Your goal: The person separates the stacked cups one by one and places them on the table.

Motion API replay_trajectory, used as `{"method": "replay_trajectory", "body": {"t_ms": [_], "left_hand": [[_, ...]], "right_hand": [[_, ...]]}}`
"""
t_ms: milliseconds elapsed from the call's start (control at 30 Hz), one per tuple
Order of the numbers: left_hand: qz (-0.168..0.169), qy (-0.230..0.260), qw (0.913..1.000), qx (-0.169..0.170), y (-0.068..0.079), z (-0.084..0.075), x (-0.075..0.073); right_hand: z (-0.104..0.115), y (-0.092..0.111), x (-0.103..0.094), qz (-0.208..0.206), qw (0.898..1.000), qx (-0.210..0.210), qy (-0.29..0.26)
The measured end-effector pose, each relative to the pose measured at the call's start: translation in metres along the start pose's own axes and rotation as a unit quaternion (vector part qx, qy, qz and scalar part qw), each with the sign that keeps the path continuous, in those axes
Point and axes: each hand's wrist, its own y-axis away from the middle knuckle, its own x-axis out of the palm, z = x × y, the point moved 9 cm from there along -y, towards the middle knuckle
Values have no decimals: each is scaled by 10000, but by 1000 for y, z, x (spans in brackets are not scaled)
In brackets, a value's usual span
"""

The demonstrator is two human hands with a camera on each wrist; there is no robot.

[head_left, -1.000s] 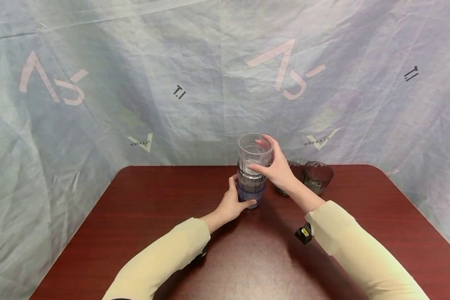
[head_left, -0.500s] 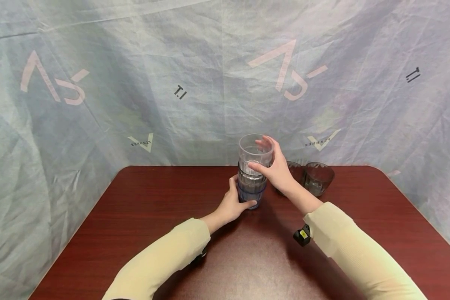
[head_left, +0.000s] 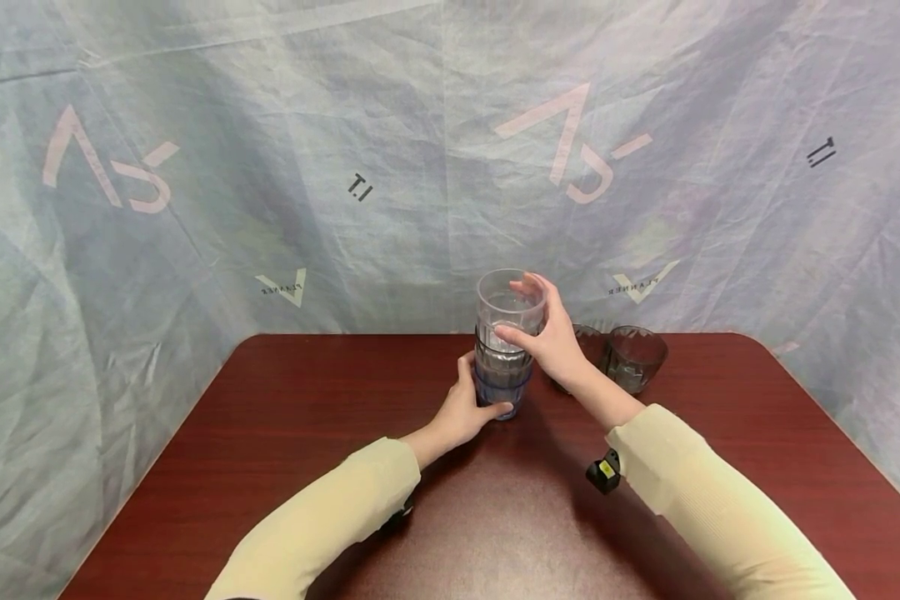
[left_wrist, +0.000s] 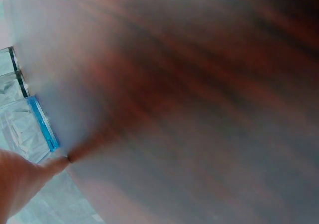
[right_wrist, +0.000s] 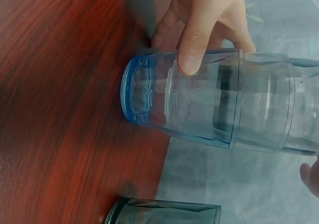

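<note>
A stack of nested tumblers (head_left: 504,346) stands upright near the table's far edge: a blue-tinted one at the bottom, dark-rimmed ones in the middle, a colourless one on top. Low on the stack, my left hand (head_left: 459,410) grips the blue tumbler (right_wrist: 199,99), its thumb in front. The right hand (head_left: 551,333) holds the colourless tumbler (head_left: 506,292) from the right, thumb in front and fingers behind the rim. In the left wrist view the blue rim (left_wrist: 42,122) shows above the left thumb (left_wrist: 30,179). Only one fingertip of the right hand enters the right wrist view.
Two smoky dark tumblers, one the right-hand tumbler (head_left: 636,358), stand right of the stack, partly behind the right forearm. The reddish-brown table (head_left: 330,375) ends close behind them at a grey printed cloth (head_left: 390,225).
</note>
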Motion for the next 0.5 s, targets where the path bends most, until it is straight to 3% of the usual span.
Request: {"method": "replay_trajectory", "body": {"t_ms": [333,500], "left_hand": [[-3,11,10000,-64,1,0,0],[-42,-6,10000,14,1,-1,-1]], "right_hand": [[2,-1,-1,-74,10000,-54,20],[-2,-6,-7,-265,9991,-306,-97]]}}
